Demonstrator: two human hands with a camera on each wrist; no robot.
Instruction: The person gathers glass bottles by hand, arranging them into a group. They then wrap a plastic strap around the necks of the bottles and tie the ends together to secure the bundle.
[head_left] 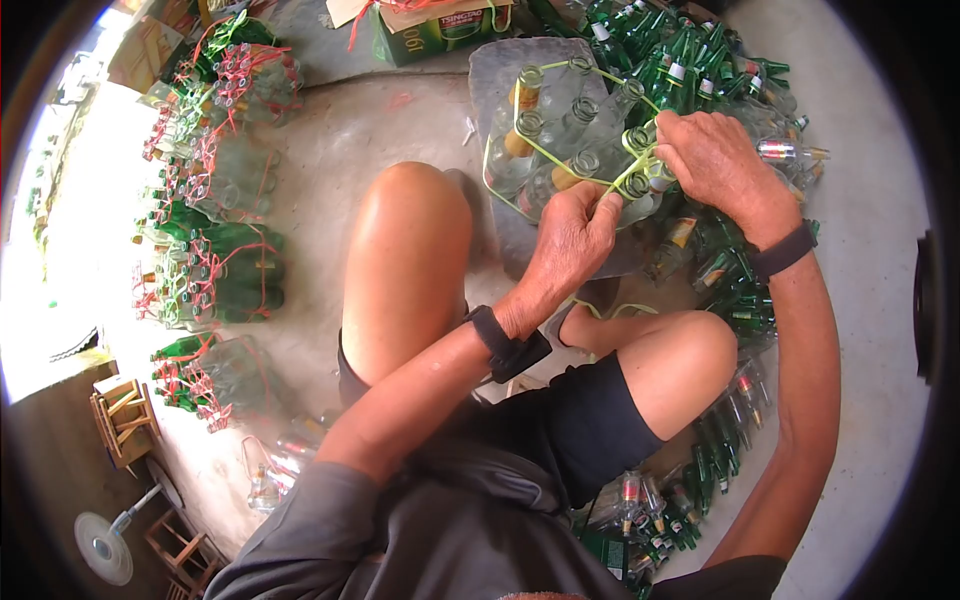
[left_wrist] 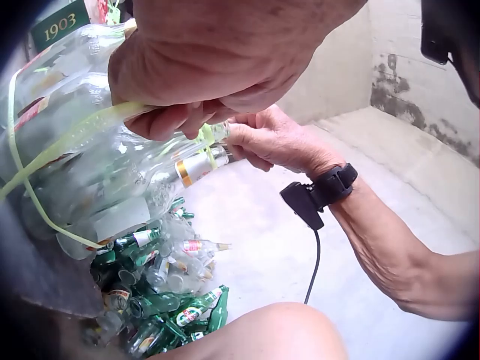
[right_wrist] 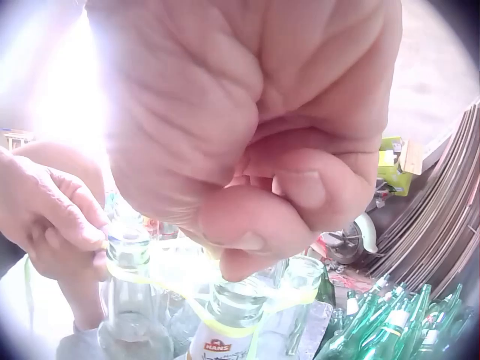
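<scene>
Clear glass bottles [head_left: 577,118] stand in a group on a grey slab [head_left: 488,62], with a yellow-green strap [head_left: 550,156] running around and between their necks. My left hand [head_left: 575,235] pinches the strap at the near side of the group. At the group's right side, my right hand [head_left: 722,170] grips the strap beside the bottle necks. The left wrist view shows the strap [left_wrist: 79,135] coming out from under the curled fingers of my left hand [left_wrist: 225,52]. Curled fingers of my right hand [right_wrist: 262,150] hang over a labelled bottle [right_wrist: 217,341] in the right wrist view.
Loose green bottles [head_left: 690,60] lie heaped beyond and right of the slab. Bundles of bottles tied with red strap [head_left: 235,270] line the left side. A green carton [head_left: 440,35] is at the back, and a fan [head_left: 103,548] stands at lower left.
</scene>
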